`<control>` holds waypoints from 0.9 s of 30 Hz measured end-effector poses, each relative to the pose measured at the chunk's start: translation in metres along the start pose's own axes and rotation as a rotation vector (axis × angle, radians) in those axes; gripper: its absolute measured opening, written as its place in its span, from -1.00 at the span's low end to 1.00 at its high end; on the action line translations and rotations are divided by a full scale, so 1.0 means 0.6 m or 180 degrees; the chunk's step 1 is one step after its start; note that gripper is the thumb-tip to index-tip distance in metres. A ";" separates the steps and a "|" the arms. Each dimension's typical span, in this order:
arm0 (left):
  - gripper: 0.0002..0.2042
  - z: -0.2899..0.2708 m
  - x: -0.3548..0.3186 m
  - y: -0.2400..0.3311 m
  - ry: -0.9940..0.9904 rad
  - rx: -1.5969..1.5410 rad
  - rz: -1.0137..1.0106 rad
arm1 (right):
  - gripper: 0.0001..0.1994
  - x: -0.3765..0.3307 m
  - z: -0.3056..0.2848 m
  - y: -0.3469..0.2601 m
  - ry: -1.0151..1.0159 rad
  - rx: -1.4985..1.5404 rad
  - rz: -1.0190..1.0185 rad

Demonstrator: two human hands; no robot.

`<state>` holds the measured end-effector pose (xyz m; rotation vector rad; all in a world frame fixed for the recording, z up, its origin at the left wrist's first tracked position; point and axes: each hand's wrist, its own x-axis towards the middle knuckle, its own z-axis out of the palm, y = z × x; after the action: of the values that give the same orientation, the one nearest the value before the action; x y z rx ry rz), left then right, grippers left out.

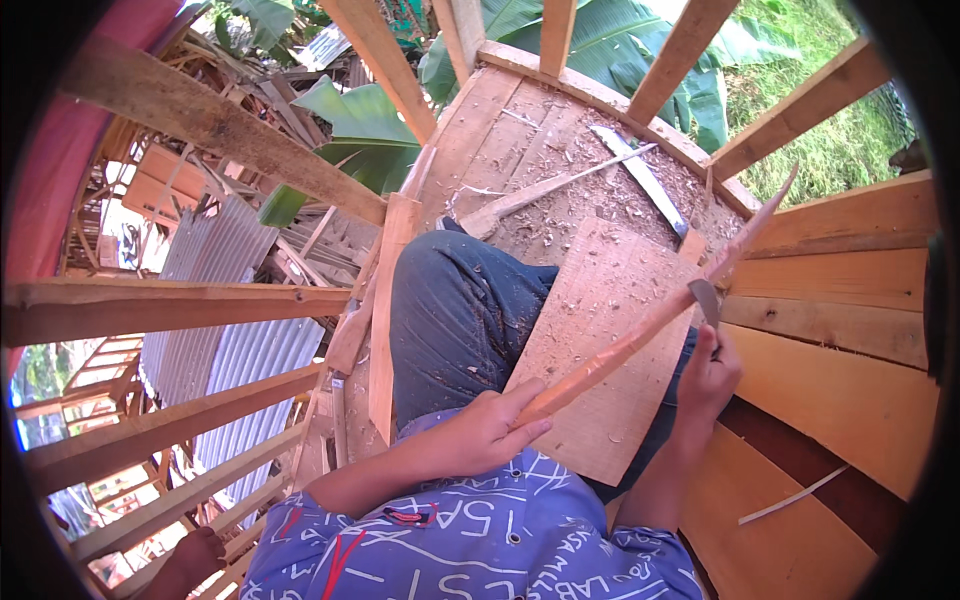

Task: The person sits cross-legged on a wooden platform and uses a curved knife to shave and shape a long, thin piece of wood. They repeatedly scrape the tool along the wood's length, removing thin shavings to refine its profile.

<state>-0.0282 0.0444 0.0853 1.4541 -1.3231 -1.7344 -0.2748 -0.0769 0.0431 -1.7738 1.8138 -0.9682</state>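
I read the long, slender wooden stick (610,365) as pinkish orange, and the small curved metal blade (706,302) as dark grey. My view shows the flat rectangular wooden board (600,270) in pale pinkish tan, dark-blue denim trousers (445,310), and a violet-blue cloth shirt (480,550) patterned with white lettering and red strokes. I also see silver-grey, stripe-ridged corrugated metal sheets (262,375) and honey-orange wooden wall planks (820,390).
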 end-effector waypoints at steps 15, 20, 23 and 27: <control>-0.68 0.015 0.002 -0.003 -0.0200 0.0300 0.0197 | -0.77 -0.066 0.042 -0.071 -0.1750 0.3035 0.1192; -0.76 -0.059 -0.031 -0.055 0.1605 0.0172 0.0543 | -0.79 -0.057 0.030 -0.050 -0.1417 0.2679 0.1158; -0.69 -0.124 -0.064 -0.150 0.2785 0.0244 0.0152 | -0.80 -0.045 0.013 -0.026 -0.1173 0.2699 0.1366; -0.35 -0.143 -0.132 -0.287 0.1977 0.1648 -0.1122 | -0.79 -0.027 -0.003 -0.027 -0.0755 0.2661 0.1502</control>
<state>0.1087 0.1496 -0.0309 2.3877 -1.2529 -0.9810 -0.2636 -0.0600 0.0534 -0.8569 1.2899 -1.0409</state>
